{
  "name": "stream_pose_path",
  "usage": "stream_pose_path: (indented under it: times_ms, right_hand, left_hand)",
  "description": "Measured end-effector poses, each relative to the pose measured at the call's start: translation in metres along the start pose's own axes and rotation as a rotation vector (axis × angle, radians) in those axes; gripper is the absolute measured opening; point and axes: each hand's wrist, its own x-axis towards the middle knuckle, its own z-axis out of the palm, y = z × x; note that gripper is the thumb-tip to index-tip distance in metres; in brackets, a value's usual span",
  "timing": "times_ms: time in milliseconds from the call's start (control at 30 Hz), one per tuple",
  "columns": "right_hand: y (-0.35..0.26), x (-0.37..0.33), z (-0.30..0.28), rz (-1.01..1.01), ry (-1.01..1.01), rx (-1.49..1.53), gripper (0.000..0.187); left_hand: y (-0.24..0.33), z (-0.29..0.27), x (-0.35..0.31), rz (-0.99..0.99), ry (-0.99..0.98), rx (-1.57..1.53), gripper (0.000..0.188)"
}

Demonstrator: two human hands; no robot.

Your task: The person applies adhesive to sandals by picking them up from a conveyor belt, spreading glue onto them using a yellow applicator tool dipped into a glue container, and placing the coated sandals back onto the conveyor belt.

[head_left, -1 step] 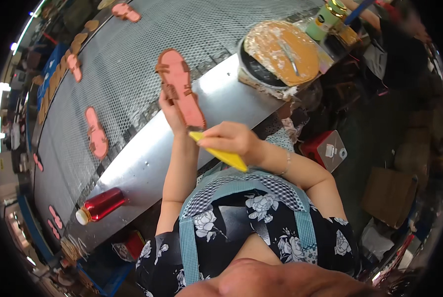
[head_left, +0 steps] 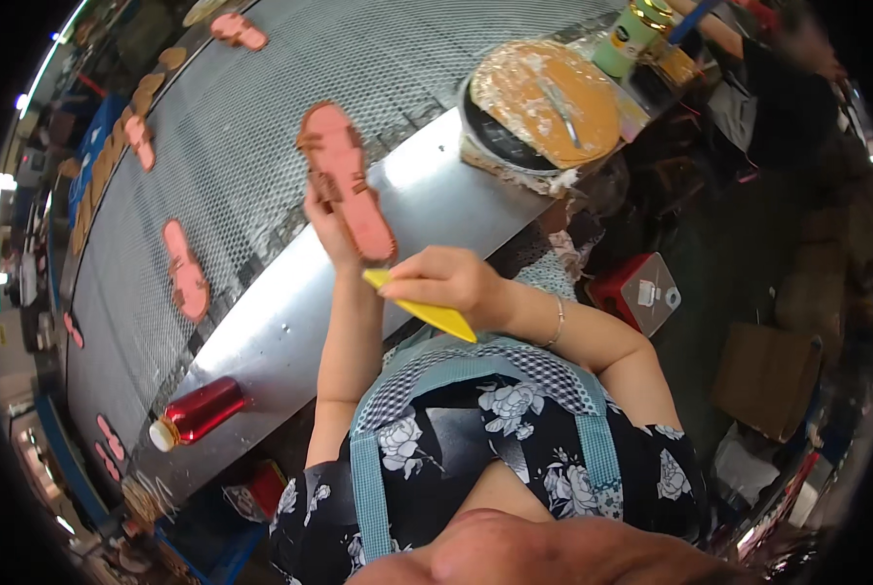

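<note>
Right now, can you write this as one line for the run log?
left hand: holds pink sandal sole | right hand: holds yellow brush handle | metal bench: red bottle lying | glue pot behind

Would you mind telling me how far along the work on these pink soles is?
Several pink soles already lie spread on the mesh belt. In hand: the left hand holds a pink sole while the right hand holds a yellow tool. What remains cannot be told.
</note>
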Motion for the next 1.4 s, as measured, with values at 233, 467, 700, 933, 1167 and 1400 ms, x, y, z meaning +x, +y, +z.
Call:
stream_pose_path:
  times_ms: [233, 467, 700, 933, 1167, 1400]
  right_hand:
    - [0.012, -0.011, -0.063, 0.393, 0.266, -0.065, 0.021]
    - [0.070, -0.021, -0.134, 0.873, 0.243, -0.116, 0.022]
    - [0.120, -0.038, -0.155, 0.925, 0.034, -0.154, 0.024]
    - [0.121, -0.045, -0.163, 1.098, 0.295, 0.034, 0.024]
    - [0.096, -0.055, -0.141, 1.208, 0.449, 0.259, 0.021]
    - [0.057, -0.023, -0.082, 0.827, 0.501, 0.553, 0.022]
  left_hand:
    - [0.032, -0.067, 0.013, -0.425, -0.206, -0.205, 0.056]
    - [0.008, -0.124, 0.015, -0.535, -0.214, 0.174, 0.059]
    - [-0.011, -0.105, 0.000, -0.250, -0.253, 0.445, 0.065]
    - [-0.062, -0.102, -0.012, 0.424, -0.181, 1.025, 0.049]
    - [-0.059, -0.068, 0.004, 0.276, -0.158, 0.526, 0.018]
    - [-0.041, -0.040, -0.034, 0.086, -0.269, 0.330, 0.010]
